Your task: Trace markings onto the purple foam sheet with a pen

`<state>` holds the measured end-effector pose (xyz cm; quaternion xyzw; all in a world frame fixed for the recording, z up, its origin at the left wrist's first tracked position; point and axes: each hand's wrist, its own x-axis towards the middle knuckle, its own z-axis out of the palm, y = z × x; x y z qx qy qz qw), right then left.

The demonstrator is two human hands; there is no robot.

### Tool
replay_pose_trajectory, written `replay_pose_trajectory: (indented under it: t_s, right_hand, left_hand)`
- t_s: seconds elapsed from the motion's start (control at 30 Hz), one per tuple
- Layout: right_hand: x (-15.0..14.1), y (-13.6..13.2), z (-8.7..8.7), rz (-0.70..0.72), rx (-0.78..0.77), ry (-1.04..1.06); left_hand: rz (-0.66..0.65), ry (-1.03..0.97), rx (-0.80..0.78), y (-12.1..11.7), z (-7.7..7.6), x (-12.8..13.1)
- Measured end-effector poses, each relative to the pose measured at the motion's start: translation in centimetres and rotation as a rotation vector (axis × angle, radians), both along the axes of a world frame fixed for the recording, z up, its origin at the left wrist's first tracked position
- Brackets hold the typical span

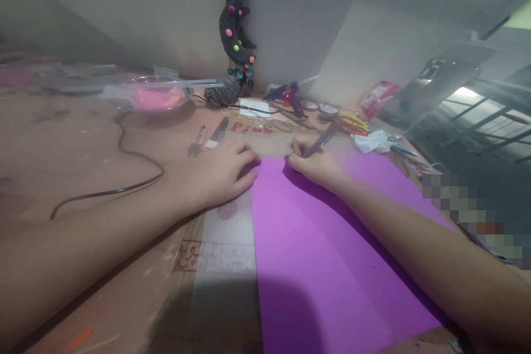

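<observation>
A purple foam sheet (327,265) lies on a piece of cardboard (224,243) in front of me. My left hand (215,174) rests flat at the sheet's far left corner, fingers stretched out and pressing down on the cardboard and the sheet's edge. My right hand (315,163) is closed round a pen-like tool (321,141), its tip at the sheet's far edge.
A black cable (124,166) runs across the table on the left. Behind are a plastic bowl with pink material (155,97), a grey yarn ball (224,91), a glue gun (288,94), a small snipper (197,141), scissors (400,146) and a moon-shaped hanging ornament (236,27).
</observation>
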<state>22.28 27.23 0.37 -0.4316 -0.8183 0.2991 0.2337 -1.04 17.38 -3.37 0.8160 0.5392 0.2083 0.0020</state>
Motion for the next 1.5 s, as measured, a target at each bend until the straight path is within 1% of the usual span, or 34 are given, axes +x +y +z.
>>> replay_pose_trajectory:
  t_s: [0.13,0.33,0.57,0.7,0.87,1.13,1.2,1.3,1.4,1.5]
  right_hand:
    - [0.1,-0.4,0.5,-0.014,0.006,-0.052]
    - [0.0,-1.0,1.2,-0.022,0.000,-0.071]
    - [0.2,-0.9,1.0,-0.023,-0.033,-0.064]
    - [0.3,-1.2,1.3,-0.021,-0.056,-0.079]
    - [0.4,-1.5,1.6,-0.023,-0.042,-0.126]
    - [0.7,-1.7,1.4,0.039,-0.038,-0.123]
    - [0.8,-1.7,1.3,0.046,-0.084,-0.087]
    - [1.2,-1.3,1.8,-0.002,-0.146,0.074]
    - [2.0,-0.6,3.1,-0.034,-0.106,0.254]
    - [2.9,-0.3,4.5,0.006,-0.090,0.330]
  left_hand:
    - [-0.004,0.005,0.003,0.0,0.0,0.0]
    - [0.008,0.013,0.008,-0.1,0.1,0.1]
    - [-0.005,0.029,0.025,0.0,0.0,0.0]
    - [-0.007,0.029,0.029,0.0,0.0,0.1]
    - [0.009,0.011,0.018,-0.1,0.0,0.1]
    - [0.011,-0.009,0.008,-0.1,0.1,0.2]
    - [0.009,-0.003,0.006,-0.2,0.1,0.2]
    - [0.009,-0.003,0.008,-0.1,0.0,0.1]
    - [0.002,-0.013,0.015,0.1,-0.1,-0.1]
    - [-0.020,-0.036,0.017,0.3,-0.1,-0.2]
